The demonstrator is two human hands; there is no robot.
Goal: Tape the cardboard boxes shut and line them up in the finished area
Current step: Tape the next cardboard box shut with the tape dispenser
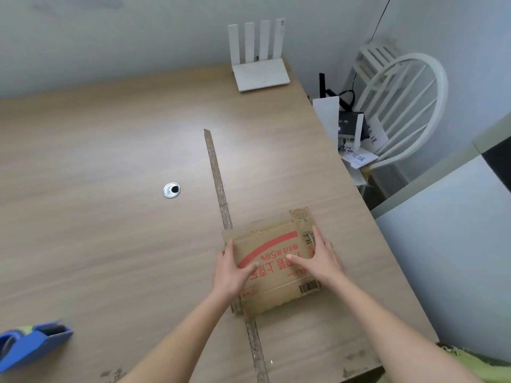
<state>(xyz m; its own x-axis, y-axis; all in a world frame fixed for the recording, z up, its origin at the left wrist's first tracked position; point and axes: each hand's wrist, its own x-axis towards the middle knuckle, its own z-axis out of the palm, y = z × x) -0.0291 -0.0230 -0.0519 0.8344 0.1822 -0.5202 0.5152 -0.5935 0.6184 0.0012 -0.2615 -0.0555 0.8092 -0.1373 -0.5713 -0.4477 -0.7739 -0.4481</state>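
one flattened brown cardboard box with red printing (276, 261) lies on the light wood-grain bench (110, 161), at about four o'clock from the bench's middle, near the right edge. two bare hands rest on it. the left hand (232, 269) lies spread over the box's left edge, fingers loosely open, palm down, pressing rather than gripping. the right hand (318, 258) lies flat and open on the right part of the box top, fingers splayed, holding nothing.

one long strip of worn brown tape (221, 189) runs along the bench from about twelve o'clock to six, passing under the box's left side. one round silver cable grommet (171, 190) sits at nine o'clock from the box, well apart. one blue tape dispenser (33, 344), blurred, lies at the bench's lower left, about seven o'clock. one white router with four upright antennas (260, 67) stands at the far edge, twelve o'clock. one white wooden chair (409, 111) holding papers stands off the right edge at two o'clock.

the bench left of the strip is broad and bare apart from the grommet; right of the box only a narrow margin runs to the edge.
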